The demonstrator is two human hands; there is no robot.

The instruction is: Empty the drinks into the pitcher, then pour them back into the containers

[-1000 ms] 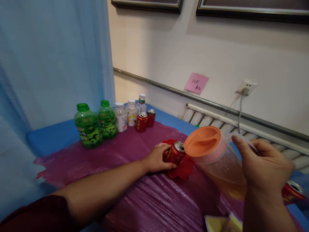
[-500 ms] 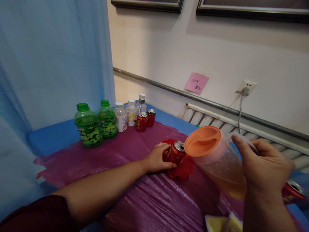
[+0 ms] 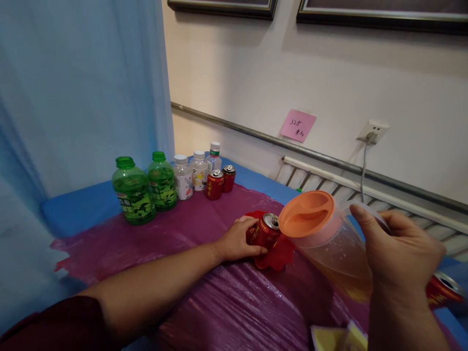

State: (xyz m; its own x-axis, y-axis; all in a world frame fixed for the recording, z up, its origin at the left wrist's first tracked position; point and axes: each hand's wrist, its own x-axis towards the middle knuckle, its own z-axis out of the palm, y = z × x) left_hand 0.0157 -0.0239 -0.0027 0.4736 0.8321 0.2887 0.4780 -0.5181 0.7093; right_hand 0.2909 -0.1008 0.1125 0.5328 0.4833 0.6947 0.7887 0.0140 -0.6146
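My left hand (image 3: 239,240) is closed around a red drink can (image 3: 263,233), its opened top leaning slightly to the right. Beneath the can lies a red scalloped dish (image 3: 280,256). With my right hand (image 3: 404,251) I grip the handle of a clear plastic pitcher (image 3: 338,253), tilted toward the can. Its orange lid (image 3: 307,214) faces the can's opening, and the spout side is right at the rim. Amber liquid rests in the pitcher's lower part. Whether any liquid is flowing cannot be made out.
Two green bottles (image 3: 133,195), several clear bottles (image 3: 183,180) and two red cans (image 3: 215,185) stand at the back left. Another opened red can (image 3: 444,290) is at the right. Purple plastic sheeting (image 3: 234,302) covers the blue table. A yellow packet (image 3: 336,337) lies at the front edge.
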